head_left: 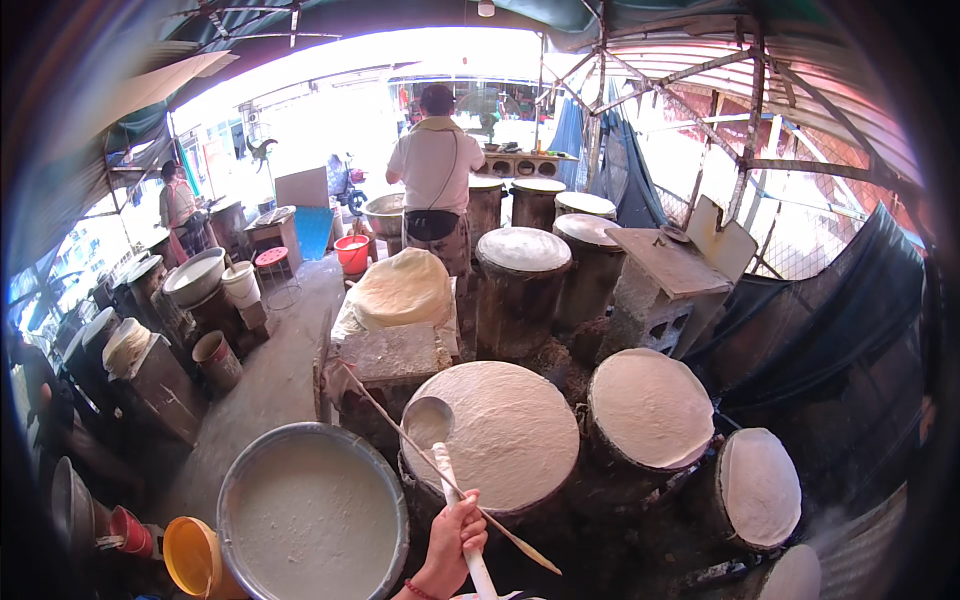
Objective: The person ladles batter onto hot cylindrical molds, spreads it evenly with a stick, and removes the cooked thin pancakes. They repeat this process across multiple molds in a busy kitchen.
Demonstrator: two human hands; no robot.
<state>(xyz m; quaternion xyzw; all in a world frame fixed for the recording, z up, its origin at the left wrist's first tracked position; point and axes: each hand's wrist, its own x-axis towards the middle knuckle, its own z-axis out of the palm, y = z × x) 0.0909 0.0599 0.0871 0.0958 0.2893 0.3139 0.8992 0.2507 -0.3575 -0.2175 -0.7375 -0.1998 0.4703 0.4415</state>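
Hands: left hand [455,540] angled upward, curled tight round ladle [453,490], right hand unseen, grip untellable; bowl [432,420] near left edge of pale batter [515,430], open room rightward.

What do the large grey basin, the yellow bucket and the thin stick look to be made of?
Large grey basin: likely metal, fairly dull, judging by its rim's soft grey sheen. Yellow bucket: probably plastic, smooth, given its even, saturated colour. Thin stick: perhaps wood or bamboo, seemingly matte, from its brown shade and paler end.
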